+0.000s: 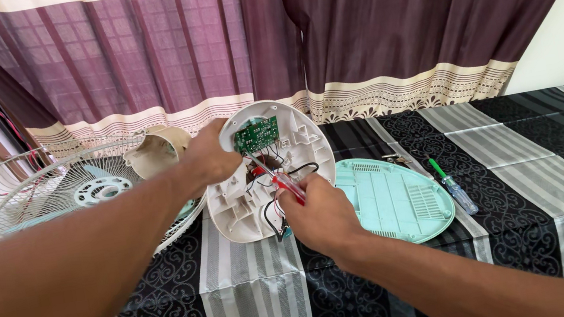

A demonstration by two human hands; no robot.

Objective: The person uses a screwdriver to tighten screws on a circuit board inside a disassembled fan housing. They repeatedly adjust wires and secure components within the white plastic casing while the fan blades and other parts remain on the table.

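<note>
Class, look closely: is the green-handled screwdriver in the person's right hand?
No: the green-handled screwdriver lies on the striped cloth beside the mint cover, while the right hand holds a red-handled tool.

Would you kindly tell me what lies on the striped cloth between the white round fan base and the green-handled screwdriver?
In the head view, a mint-green oval cover panel lies flat between the white round fan base and the green-handled screwdriver.
</note>
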